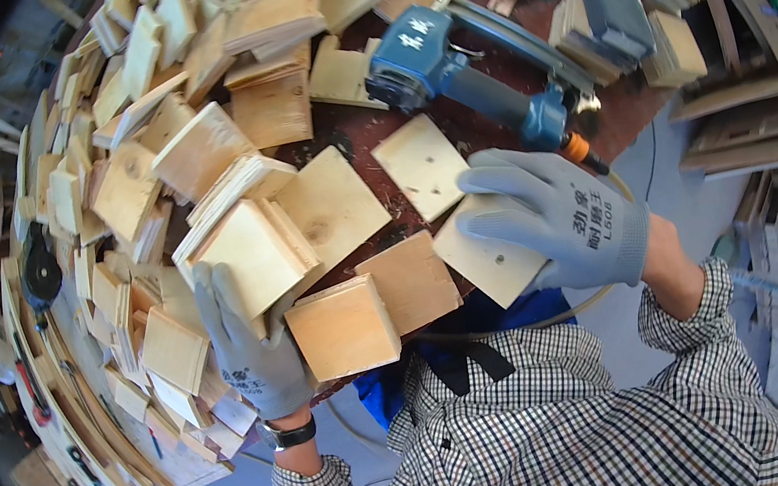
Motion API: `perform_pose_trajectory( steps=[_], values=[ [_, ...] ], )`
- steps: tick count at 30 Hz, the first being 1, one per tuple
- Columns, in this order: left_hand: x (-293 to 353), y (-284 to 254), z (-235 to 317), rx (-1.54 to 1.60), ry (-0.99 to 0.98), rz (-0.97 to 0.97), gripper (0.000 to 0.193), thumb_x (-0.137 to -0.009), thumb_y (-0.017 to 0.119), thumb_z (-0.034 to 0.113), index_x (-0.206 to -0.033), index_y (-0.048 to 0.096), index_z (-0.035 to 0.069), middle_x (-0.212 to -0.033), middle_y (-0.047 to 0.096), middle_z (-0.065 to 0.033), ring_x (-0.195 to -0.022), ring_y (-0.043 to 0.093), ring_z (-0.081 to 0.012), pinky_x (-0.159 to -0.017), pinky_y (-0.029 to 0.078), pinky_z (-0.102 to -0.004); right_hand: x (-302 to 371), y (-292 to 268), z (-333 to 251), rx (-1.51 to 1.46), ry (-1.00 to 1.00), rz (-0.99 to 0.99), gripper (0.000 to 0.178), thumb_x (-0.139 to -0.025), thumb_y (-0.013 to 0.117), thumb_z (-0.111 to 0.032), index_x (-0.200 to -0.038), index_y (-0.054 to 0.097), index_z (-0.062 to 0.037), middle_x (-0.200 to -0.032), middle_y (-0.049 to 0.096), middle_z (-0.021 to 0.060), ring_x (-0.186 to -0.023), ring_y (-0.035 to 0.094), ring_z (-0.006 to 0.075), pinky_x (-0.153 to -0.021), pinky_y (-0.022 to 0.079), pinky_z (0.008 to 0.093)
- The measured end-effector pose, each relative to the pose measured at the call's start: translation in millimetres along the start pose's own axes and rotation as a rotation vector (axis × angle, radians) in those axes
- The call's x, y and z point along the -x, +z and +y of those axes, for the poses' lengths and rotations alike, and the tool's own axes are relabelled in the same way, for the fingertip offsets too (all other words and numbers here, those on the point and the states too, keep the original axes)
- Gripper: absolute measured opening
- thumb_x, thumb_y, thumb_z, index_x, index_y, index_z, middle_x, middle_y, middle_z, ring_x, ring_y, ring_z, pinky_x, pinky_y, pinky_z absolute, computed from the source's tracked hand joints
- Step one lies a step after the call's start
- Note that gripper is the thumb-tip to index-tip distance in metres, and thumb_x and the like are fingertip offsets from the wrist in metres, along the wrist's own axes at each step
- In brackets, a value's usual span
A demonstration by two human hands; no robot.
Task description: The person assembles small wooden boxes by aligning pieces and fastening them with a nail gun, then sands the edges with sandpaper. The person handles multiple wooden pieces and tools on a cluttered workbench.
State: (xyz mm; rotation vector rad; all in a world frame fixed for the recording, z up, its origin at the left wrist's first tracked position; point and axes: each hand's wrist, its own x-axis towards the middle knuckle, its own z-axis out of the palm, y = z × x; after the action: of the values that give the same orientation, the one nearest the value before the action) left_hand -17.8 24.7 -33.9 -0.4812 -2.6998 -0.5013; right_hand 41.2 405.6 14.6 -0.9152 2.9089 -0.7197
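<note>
Both hands wear grey work gloves. My left hand (pixel 260 358) grips a small stack of plywood squares (pixel 250 254) near the table's front edge, its fingers along the stack's left side. My right hand (pixel 556 213) holds one pale plywood square (pixel 486 254) with a dark knot, fingers over its top face; the thumb is mostly hidden. Between the hands lie a thick block of squares (pixel 344 330) and a browner square (pixel 410 282). Just beyond are a square with small dark marks (pixel 422 166) and a larger knotted one (pixel 332 209).
A blue pneumatic nail gun (pixel 475 79) with an orange hose fitting lies beyond my right hand. Heaped plywood squares (pixel 160 126) cover the left and far table. A dark grey block (pixel 614 8) stands among stacks at far right. A black tape measure (pixel 41 270) sits at left.
</note>
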Motion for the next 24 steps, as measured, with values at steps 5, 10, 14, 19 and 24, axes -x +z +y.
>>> perform_pose_trajectory(
  steps=[5, 10, 14, 19, 24],
  values=[
    [2, 1, -3, -0.05, -0.001, 0.0, 0.081, -0.084, 0.088, 0.013, -0.155, 0.052, 0.005, -0.162, 0.05, -0.0183, -0.149, 0.05, -0.0365, -0.12, 0.046, -0.0434, -5, 21, 8, 0.01, 0.035, 0.122, 0.06, -0.081, 0.073, -0.016, -0.14, 0.067, -0.0191, -0.157, 0.052, 0.0103, -0.144, 0.051, 0.0351, -0.114, 0.047, 0.0491],
    [5, 2, -8, -0.042, 0.001, 0.004, 0.082, -0.082, 0.088, 0.009, -0.155, 0.052, 0.003, -0.162, 0.051, -0.019, -0.149, 0.049, -0.0376, -0.122, 0.043, -0.0455, -6, 29, 3, 0.158, 0.01, 0.228, 0.054, -0.074, 0.076, -0.018, -0.128, 0.074, -0.0217, -0.149, 0.059, 0.0123, -0.139, 0.056, 0.037, -0.111, 0.05, 0.0541],
    [5, 1, -11, -0.049, 0.014, 0.006, 0.085, -0.079, 0.088, 0.006, -0.156, 0.051, 0.004, -0.162, 0.05, -0.0198, -0.15, 0.048, -0.0392, -0.122, 0.043, -0.0479, -6, 18, 3, 0.052, 0.018, 0.188, 0.051, -0.081, 0.075, -0.041, -0.127, 0.075, -0.0177, -0.142, 0.063, 0.0166, -0.135, 0.058, 0.0408, -0.111, 0.048, 0.0623],
    [6, 3, -11, -0.051, -0.007, 0.005, 0.085, -0.078, 0.087, 0.003, -0.155, 0.052, 0.004, -0.162, 0.05, -0.0198, -0.149, 0.049, -0.0395, -0.122, 0.043, -0.048, -5, 5, 14, -0.03, 0.013, 0.284, 0.06, -0.094, 0.067, -0.061, -0.13, 0.071, -0.0117, -0.14, 0.063, 0.0222, -0.129, 0.063, 0.0417, -0.109, 0.048, 0.0585],
    [5, -1, -9, -0.064, 0.001, -0.021, 0.086, -0.077, 0.087, 0.003, -0.155, 0.051, 0.005, -0.162, 0.049, -0.02, -0.149, 0.049, -0.0408, -0.121, 0.045, -0.0476, -2, -6, 18, 0.01, 0.181, 0.391, 0.055, -0.092, 0.077, -0.038, -0.137, 0.069, -0.0065, -0.139, 0.065, 0.02, -0.124, 0.066, 0.0379, -0.105, 0.052, 0.0493]
  ],
)
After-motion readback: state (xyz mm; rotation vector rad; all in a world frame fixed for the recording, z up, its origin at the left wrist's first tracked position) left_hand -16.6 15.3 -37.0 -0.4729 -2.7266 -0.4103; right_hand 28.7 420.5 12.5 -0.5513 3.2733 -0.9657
